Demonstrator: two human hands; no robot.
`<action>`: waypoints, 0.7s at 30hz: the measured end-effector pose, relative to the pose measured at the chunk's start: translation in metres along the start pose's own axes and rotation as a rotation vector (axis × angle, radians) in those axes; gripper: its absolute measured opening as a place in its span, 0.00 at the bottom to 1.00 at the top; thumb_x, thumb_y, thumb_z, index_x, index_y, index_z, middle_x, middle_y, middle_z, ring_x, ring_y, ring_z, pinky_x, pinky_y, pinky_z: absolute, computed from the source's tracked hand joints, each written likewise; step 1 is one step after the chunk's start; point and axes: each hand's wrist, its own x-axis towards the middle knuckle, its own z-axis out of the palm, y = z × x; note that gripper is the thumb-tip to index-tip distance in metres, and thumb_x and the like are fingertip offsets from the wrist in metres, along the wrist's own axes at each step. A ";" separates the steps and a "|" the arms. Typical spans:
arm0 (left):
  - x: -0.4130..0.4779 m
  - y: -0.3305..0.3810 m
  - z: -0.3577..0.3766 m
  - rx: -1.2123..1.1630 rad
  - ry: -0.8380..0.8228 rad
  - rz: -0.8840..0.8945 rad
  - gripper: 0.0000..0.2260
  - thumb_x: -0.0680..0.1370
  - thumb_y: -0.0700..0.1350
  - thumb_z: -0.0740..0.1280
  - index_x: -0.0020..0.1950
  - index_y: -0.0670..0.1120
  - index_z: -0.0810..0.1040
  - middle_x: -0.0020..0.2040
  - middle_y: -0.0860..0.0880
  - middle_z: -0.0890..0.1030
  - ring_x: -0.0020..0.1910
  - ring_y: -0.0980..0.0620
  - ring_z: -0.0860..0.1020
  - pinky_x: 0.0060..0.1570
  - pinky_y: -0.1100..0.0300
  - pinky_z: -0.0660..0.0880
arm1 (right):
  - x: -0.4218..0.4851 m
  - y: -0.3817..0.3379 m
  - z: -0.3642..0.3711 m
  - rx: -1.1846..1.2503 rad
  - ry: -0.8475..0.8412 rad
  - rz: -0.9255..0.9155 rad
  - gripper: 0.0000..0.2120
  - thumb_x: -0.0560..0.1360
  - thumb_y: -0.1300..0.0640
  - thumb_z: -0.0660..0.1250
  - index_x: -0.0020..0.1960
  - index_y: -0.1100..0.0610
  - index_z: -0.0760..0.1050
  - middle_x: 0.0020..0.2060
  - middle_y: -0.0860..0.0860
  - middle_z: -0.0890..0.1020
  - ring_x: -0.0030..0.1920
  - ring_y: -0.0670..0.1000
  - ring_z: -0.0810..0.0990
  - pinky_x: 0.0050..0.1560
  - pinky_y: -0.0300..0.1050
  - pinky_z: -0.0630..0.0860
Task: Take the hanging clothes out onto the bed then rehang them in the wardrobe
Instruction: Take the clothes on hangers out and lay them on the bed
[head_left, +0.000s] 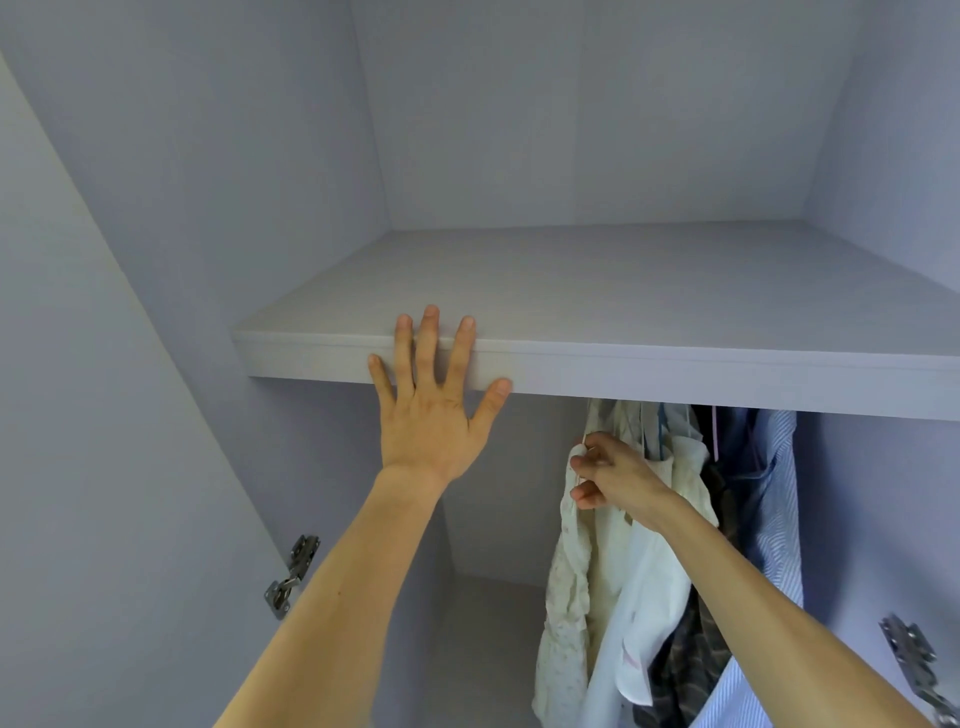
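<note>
Inside the wardrobe (571, 130), seen from the head view: the left hand (426, 415) is lying flat against the front edge of the shelf (675, 358), its fingers (430, 338) straight and spread wide, the three middle tips reaching over onto the shelf top and the thumb pressing the edge. The right hand (613, 473) is reaching in below the shelf, its fingers (589, 496) curled and pinching the top of the cream garment (576, 571). Whether a hanger is lying inside that pinch cannot be told.

The hanging clothes are bunching just behind and to the right of the right fingers: the cream garment in the grip, a white shirt (644, 613) touching it, a dark checked garment (691, 670) under the wrist, and a blue striped shirt (779, 519) farthest from the fingertips. The rail is hiding behind the shelf front, directly above the right knuckles.

Likely hazards, as judged from this position – if the fingers are gripping cloth alone, a pull is likely to be dragging the garment off its hanger and leaving the hanger behind; a sideways tug without lifting is risking the hook snagging on the unseen rail; the tightly packed neighbours are liable to be coming along or slipping to the wardrobe floor; and the knuckles are sitting close beneath the shelf underside – a quick lift could be knocking them against it
</note>
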 end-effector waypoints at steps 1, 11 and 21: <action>0.000 0.000 -0.001 0.003 -0.005 -0.002 0.33 0.79 0.70 0.42 0.75 0.60 0.26 0.80 0.50 0.34 0.79 0.44 0.33 0.75 0.34 0.41 | -0.003 -0.001 0.002 0.002 -0.008 -0.013 0.07 0.81 0.61 0.64 0.58 0.58 0.71 0.50 0.55 0.75 0.34 0.52 0.83 0.41 0.48 0.83; -0.002 0.004 -0.015 0.028 -0.105 -0.029 0.32 0.80 0.70 0.41 0.72 0.62 0.21 0.79 0.52 0.30 0.77 0.47 0.28 0.76 0.37 0.38 | -0.059 0.001 0.017 -0.044 -0.111 -0.124 0.08 0.81 0.59 0.64 0.59 0.55 0.73 0.49 0.52 0.76 0.35 0.54 0.84 0.43 0.52 0.84; -0.067 0.021 -0.023 -0.494 -0.042 -0.189 0.20 0.84 0.53 0.57 0.76 0.53 0.66 0.79 0.53 0.58 0.77 0.52 0.58 0.73 0.55 0.61 | -0.140 0.028 0.050 -0.191 -0.318 -0.154 0.05 0.82 0.57 0.61 0.56 0.49 0.70 0.42 0.52 0.79 0.34 0.52 0.84 0.38 0.43 0.82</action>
